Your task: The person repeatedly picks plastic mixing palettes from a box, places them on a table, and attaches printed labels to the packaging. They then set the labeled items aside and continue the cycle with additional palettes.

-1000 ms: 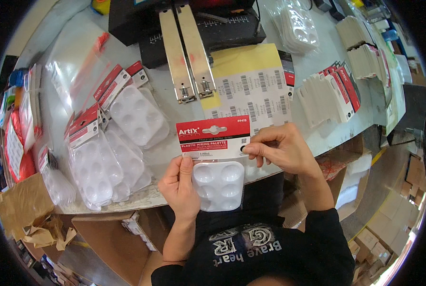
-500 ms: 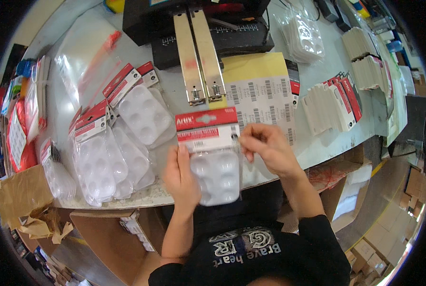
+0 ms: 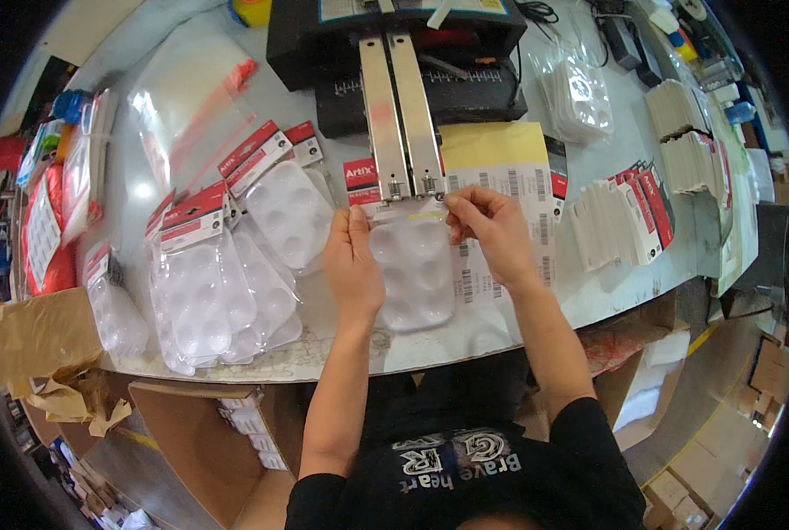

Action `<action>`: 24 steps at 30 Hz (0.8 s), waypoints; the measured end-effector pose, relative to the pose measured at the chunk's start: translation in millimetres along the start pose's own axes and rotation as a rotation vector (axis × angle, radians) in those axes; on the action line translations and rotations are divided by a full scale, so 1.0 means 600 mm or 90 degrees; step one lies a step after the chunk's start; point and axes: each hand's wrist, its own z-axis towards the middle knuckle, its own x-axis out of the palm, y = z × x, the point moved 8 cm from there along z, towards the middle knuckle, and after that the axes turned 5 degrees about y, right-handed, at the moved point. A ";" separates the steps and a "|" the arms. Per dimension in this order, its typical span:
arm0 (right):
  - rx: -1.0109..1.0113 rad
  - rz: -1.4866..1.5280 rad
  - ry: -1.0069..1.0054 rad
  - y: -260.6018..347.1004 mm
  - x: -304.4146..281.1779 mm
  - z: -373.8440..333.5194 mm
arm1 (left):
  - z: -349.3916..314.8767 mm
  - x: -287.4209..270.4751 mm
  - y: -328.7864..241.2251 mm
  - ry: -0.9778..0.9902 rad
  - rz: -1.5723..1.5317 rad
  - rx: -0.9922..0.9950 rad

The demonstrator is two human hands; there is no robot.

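Observation:
A white plastic paint palette (image 3: pixel 412 274) in a clear bag hangs below its red and white header card (image 3: pixel 359 181). Much of that card lies under the two metal arms (image 3: pixel 403 124) of a black bench stapler (image 3: pixel 324 44). My left hand (image 3: pixel 355 265) grips the package at the card's lower left edge, thumb on top. At the right edge, beside the tip of the right metal arm, my right hand (image 3: pixel 492 225) pinches the package between thumb and fingers.
Bagged palettes with header cards (image 3: pixel 200 291) lie piled at left, beside clear bags (image 3: pixel 182 106). Yellow-backed barcode label sheets (image 3: pixel 492 141) sit right of the stapler. Folded header cards (image 3: pixel 620 216) and more palettes (image 3: pixel 576 97) stand further right. Cardboard boxes (image 3: pixel 200 433) are below the table edge.
Both hands have moved the palette package away from me, and its header card has gone under the stapler's metal arms. The whole view has shifted slightly.

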 end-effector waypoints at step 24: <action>0.140 -0.350 -0.217 0.223 -0.397 0.154 | -0.061 -0.284 -0.222 -0.289 0.496 0.159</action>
